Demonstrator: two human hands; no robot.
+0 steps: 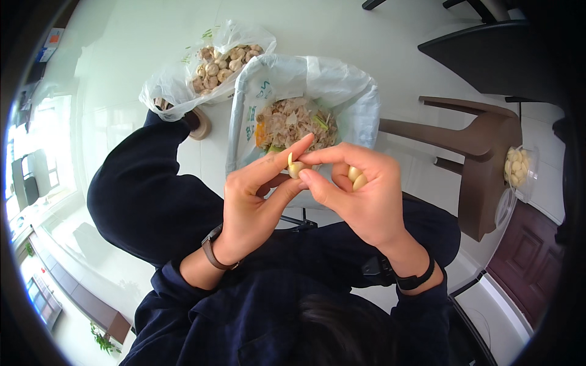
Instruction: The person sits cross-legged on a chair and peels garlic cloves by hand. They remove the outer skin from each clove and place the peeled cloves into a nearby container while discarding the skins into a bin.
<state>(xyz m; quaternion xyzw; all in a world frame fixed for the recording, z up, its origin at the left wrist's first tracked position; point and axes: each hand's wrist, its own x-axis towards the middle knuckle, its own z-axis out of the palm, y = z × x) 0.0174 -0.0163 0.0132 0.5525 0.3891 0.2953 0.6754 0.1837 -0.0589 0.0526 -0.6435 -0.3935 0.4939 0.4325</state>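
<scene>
Between the fingertips of both hands is a garlic clove (296, 169) with a yellow-green sprout standing up from it. My left hand (256, 196) pinches it from the left, one finger stretched past it. My right hand (366, 194) touches it with thumb and index finger, while peeled garlic cloves (356, 179) lie in its curled fingers. Beneath the hands stands a bin lined with a pale plastic bag (339, 73); garlic skins (290, 121) and some green scraps lie inside. A clear plastic bag (169, 94) beside it holds many whole garlic bulbs (219, 68).
To the right, a brown plastic stool (487, 137) carries a clear tub of peeled cloves (517, 167), with a clear lid (504, 210) by it. A black chair (485, 59) is at the upper right. My knees flank the bin on the pale tiled floor (320, 23).
</scene>
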